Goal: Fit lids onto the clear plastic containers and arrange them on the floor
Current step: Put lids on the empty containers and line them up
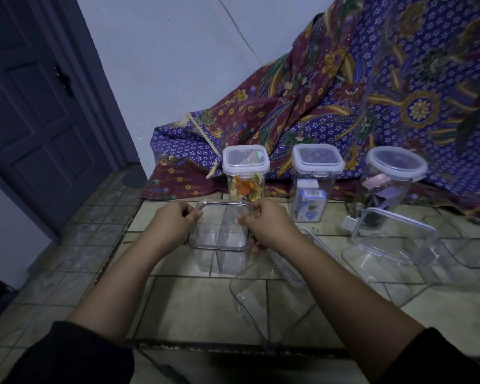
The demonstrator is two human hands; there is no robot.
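A clear square container (222,253) stands upright on the tiled floor in front of me, with a clear lid (221,225) lying on its top. My left hand (172,221) grips the lid's left edge and my right hand (263,224) grips its right edge. Behind it stand three lidded containers: one with colourful wrappers (245,173), one with a blue packet (315,181) and a round one (388,187). An empty clear container (261,295) lies on its side at my right forearm.
More clear containers (394,253) and a loose lid with a white clip (372,220) lie on the floor to the right. A patterned batik cloth (358,106) is draped behind the row. A dark door (39,106) is at the left.
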